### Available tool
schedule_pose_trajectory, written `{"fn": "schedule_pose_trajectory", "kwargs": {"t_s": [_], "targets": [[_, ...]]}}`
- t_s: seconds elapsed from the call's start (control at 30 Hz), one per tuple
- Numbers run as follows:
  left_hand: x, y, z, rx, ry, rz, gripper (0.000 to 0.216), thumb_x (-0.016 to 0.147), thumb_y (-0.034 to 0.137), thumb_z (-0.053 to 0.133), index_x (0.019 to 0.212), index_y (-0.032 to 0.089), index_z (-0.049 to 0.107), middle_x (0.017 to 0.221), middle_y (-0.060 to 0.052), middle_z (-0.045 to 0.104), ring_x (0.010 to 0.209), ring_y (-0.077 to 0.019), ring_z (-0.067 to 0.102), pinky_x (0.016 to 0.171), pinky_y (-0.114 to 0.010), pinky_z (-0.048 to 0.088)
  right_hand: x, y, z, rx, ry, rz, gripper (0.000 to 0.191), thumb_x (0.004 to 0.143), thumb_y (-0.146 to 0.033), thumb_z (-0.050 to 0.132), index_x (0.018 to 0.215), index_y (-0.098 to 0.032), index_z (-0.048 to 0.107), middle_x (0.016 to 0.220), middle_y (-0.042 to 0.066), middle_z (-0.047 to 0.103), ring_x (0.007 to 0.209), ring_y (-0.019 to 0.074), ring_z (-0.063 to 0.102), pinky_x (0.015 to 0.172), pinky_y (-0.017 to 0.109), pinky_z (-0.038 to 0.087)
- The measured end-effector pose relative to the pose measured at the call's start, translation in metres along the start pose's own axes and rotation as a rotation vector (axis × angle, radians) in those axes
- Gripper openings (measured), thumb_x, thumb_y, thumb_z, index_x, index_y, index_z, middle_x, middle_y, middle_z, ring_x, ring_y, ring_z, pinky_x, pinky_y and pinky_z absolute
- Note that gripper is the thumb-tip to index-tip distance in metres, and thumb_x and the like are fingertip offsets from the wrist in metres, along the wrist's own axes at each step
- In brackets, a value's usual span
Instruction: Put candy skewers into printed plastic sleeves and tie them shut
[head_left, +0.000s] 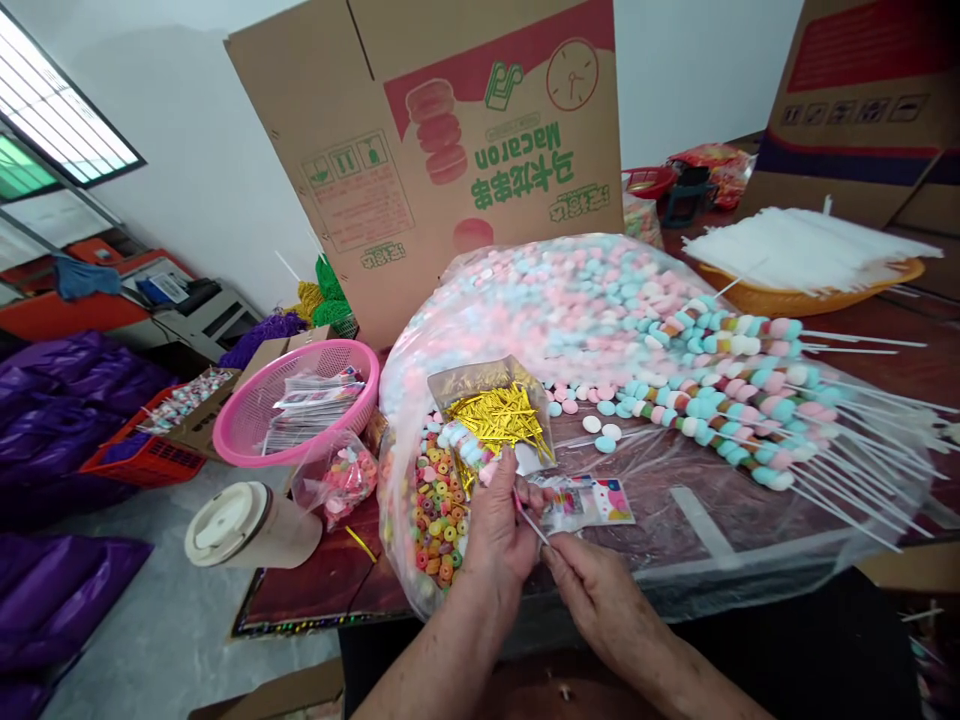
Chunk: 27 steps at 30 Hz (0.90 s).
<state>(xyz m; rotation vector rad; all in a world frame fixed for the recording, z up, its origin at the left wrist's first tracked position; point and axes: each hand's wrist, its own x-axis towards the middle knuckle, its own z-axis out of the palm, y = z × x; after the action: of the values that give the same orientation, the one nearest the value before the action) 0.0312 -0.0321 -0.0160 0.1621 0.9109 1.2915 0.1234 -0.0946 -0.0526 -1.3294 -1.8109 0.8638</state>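
Observation:
A candy skewer with blue, white and pink pieces slants up from my left hand, whose fingers are wrapped round its lower part. Its white stick runs down to my right hand, pinched between thumb and fingers. Whether the candy is in a wrapper I cannot tell. Just behind my left hand lies an open bag of gold twist ties. Printed plastic sleeves lie flat on the right. Small ring candies are heaped to the left of my left hand.
A large clear bag of pastel candies fills the table's middle. Finished skewers are piled right, near a basket of white sticks. Left are a pink basket, a lidded cup and a bag of candy. A carton stands behind.

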Motion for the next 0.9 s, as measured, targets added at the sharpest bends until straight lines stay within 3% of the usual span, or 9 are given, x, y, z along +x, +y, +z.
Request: {"fn": "schedule_pose_trajectory", "kwargs": {"t_s": [0.1, 0.17, 0.33, 0.43, 0.57, 0.63, 0.7, 0.77, 0.9], "targets": [[-0.003, -0.01, -0.007, 0.059, -0.025, -0.039, 0.039, 0.065, 0.051, 0.069, 0.058, 0.016, 0.052, 0.032, 0.008, 0.04, 0.038, -0.009, 0.045, 0.059, -0.026, 0.047, 0.004, 0.001, 0.003, 0.021, 0.012, 0.025, 0.038, 0.092, -0.032, 0.025, 0.07, -0.018, 0.053, 0.062, 0.006, 0.062, 0.054, 0.0159, 0.055, 0.05, 0.025, 0.037], [-0.004, -0.015, -0.012, 0.136, -0.043, -0.02, 0.045, 0.07, 0.06, 0.059, 0.063, 0.015, 0.056, 0.04, 0.004, 0.048, 0.047, -0.0123, 0.053, 0.064, -0.028, 0.047, 0.007, 0.003, 0.005, 0.003, 0.038, 0.055, 0.038, 0.092, -0.033, 0.024, 0.073, -0.018, 0.053, 0.063, 0.006, 0.063, 0.055, 0.017, 0.056, 0.05, 0.026, 0.037], [-0.011, -0.021, -0.018, 0.314, -0.146, -0.064, 0.052, 0.074, 0.063, 0.049, 0.083, 0.014, 0.063, 0.072, -0.006, 0.065, 0.074, -0.0195, 0.061, 0.076, -0.032, 0.045, 0.013, 0.005, 0.005, -0.061, 0.092, 0.069, 0.036, 0.09, -0.035, 0.026, 0.067, -0.02, 0.049, 0.056, 0.003, 0.058, 0.049, 0.0155, 0.051, 0.048, 0.025, 0.035], [-0.024, -0.008, -0.025, 0.629, -0.252, -0.045, 0.05, 0.077, 0.061, 0.046, 0.089, 0.017, 0.066, 0.079, -0.007, 0.066, 0.081, -0.0208, 0.06, 0.079, -0.031, 0.043, 0.015, 0.005, -0.002, 0.006, 0.056, 0.024, 0.033, 0.09, -0.032, 0.026, 0.068, -0.02, 0.047, 0.06, 0.003, 0.059, 0.053, 0.0149, 0.052, 0.05, 0.025, 0.037], [-0.039, 0.054, -0.039, 1.346, -0.517, 0.276, 0.029, 0.073, 0.047, 0.061, 0.073, 0.02, 0.071, 0.063, -0.003, 0.064, 0.061, -0.0182, 0.056, 0.066, -0.029, 0.043, 0.016, 0.008, -0.028, 0.052, -0.046, -0.001, 0.035, 0.091, -0.036, 0.027, 0.063, -0.021, 0.043, 0.056, 0.0, 0.052, 0.052, 0.0131, 0.048, 0.05, 0.023, 0.035], [-0.037, 0.088, -0.042, 1.55, -0.33, 0.708, 0.028, 0.074, 0.046, 0.061, 0.086, 0.022, 0.07, 0.074, -0.005, 0.067, 0.07, -0.021, 0.058, 0.076, -0.034, 0.043, 0.016, 0.01, -0.042, 0.086, -0.143, 0.002, 0.04, 0.092, -0.039, 0.028, 0.06, -0.02, 0.041, 0.054, -0.002, 0.049, 0.052, 0.0121, 0.047, 0.051, 0.023, 0.035], [-0.029, 0.108, -0.042, 1.807, -0.238, 0.981, 0.06, 0.054, 0.05, 0.075, 0.106, 0.023, 0.064, 0.11, -0.012, 0.063, 0.105, -0.0339, 0.051, 0.096, -0.048, 0.028, 0.017, 0.008, -0.052, 0.13, -0.238, -0.002, 0.043, 0.093, -0.04, 0.028, 0.058, -0.02, 0.042, 0.054, -0.002, 0.048, 0.053, 0.0113, 0.046, 0.052, 0.022, 0.036], [-0.021, 0.111, -0.042, 1.978, -0.358, 0.963, 0.056, 0.054, 0.051, 0.075, 0.102, 0.024, 0.064, 0.108, -0.012, 0.064, 0.106, -0.0352, 0.05, 0.101, -0.052, 0.019, 0.019, 0.005, -0.059, 0.134, -0.289, -0.018, 0.043, 0.093, -0.04, 0.028, 0.059, -0.019, 0.043, 0.055, -0.002, 0.049, 0.054, 0.0109, 0.046, 0.052, 0.022, 0.035], [-0.013, 0.083, -0.046, 1.92, -0.509, 0.646, 0.023, 0.073, 0.046, 0.061, 0.078, 0.024, 0.063, 0.069, -0.004, 0.064, 0.072, -0.0224, 0.058, 0.078, -0.034, 0.039, 0.029, -0.002, -0.067, 0.047, -0.283, -0.099, 0.038, 0.093, -0.037, 0.031, 0.063, -0.019, 0.046, 0.056, -0.003, 0.048, 0.053, 0.0109, 0.043, 0.05, 0.022, 0.033]]}}
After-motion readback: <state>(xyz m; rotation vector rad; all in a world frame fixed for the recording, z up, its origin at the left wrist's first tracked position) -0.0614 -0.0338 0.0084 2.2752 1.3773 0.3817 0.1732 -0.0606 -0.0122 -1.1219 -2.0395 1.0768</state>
